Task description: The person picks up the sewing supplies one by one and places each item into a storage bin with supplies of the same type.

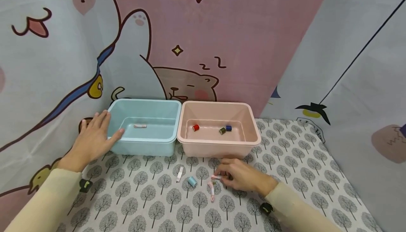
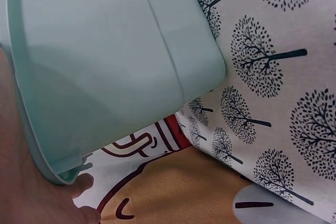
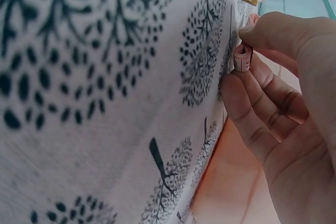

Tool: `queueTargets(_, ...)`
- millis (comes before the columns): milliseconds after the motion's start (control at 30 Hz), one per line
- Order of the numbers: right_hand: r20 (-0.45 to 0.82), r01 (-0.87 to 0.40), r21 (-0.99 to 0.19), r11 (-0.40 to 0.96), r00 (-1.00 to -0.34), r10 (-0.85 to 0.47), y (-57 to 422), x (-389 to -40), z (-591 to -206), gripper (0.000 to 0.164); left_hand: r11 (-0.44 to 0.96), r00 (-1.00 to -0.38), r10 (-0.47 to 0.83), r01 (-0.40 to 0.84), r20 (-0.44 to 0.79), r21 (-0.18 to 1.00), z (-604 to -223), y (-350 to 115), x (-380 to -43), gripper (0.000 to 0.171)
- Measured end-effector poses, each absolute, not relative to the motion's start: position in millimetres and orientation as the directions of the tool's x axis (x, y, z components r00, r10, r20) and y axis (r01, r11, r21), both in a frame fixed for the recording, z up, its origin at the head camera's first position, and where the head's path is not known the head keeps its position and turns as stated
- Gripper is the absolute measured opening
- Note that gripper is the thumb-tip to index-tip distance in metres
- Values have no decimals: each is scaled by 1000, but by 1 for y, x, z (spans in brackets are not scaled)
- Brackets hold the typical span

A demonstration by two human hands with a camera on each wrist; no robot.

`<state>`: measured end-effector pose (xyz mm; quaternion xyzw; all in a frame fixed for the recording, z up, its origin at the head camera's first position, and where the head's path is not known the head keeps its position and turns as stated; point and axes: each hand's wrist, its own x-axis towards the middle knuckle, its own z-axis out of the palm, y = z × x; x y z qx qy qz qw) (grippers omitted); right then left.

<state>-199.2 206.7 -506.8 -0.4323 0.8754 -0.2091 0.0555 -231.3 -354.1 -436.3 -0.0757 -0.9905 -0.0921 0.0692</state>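
1. Head view: the right hand (image 1: 242, 177) pinched a folded pink-and-white measuring tape (image 1: 216, 177) between thumb and fingertips, just above or on the tree-print cloth (image 1: 295, 158), in front of the peach bin (image 1: 219, 143); I could not tell whether the tape touched the cloth.
2. The left hand (image 1: 93, 142) was unclenched, its fingers extended against the left edge of the light-blue bin (image 1: 144, 140), with the thumb reaching over the opening.
3. The two bins stood side by side, their rims touching or nearly so; cloth stretched from the peach bin's right side to the pale hanging, while the light-blue bin's left side was close to the cartoon hanging (image 1: 35, 119).
4. A second measuring tape (image 1: 211, 191) lay just beside the pinched one; farther left were a light-blue thread spool (image 1: 192, 181) and a third tape (image 1: 179, 174), near each other but apart.
5. Inside the light-blue bin lay another tape (image 1: 140, 126); inside the peach bin lay red (image 1: 195, 127), green (image 1: 222, 130) and navy (image 1: 228, 128) spools, the last two close together.
6. The left-wrist view cut off most of the left hand; the right-wrist view showed the pinched tape's rolled end, the rest hard to make out behind the thumb.
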Motion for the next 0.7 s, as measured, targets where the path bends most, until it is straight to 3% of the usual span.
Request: queueTargets(700, 126, -746, -371, 553, -630, -766, 207, -194, -489, 26, 969, -977, 141, 169, 158, 178, -438, -354, -231, 108)
